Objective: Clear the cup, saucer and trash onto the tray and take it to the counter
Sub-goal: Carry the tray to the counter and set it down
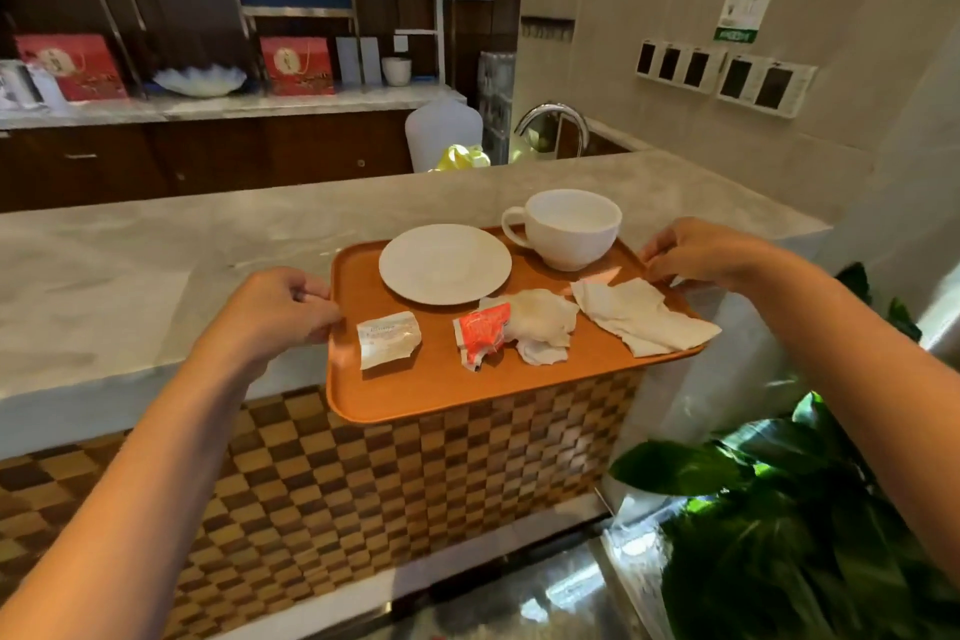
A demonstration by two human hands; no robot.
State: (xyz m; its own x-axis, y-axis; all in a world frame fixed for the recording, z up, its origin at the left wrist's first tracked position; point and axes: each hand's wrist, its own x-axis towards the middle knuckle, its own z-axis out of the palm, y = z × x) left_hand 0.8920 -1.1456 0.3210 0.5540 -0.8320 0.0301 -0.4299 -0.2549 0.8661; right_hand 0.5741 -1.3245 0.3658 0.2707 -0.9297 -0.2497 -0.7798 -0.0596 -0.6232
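I hold an orange-brown tray (441,390) by both short sides. My left hand (280,309) grips its left rim, my right hand (698,252) its right rim. The tray's far half lies over the grey marble counter (156,265); its near half sticks out past the counter's edge. On the tray are a white saucer (445,264), an empty white cup (569,229) at the far right, a white wrapper (388,339), a red wrapper (480,332), a crumpled napkin (543,325) and a flat napkin (644,317) hanging over the right rim.
The counter front is checkered wood (363,483). A green plant (779,509) stands low on the right. Behind the counter are a tap (556,120), a large water bottle (441,133), a yellow bag (460,157) and shelves with red boxes (297,65).
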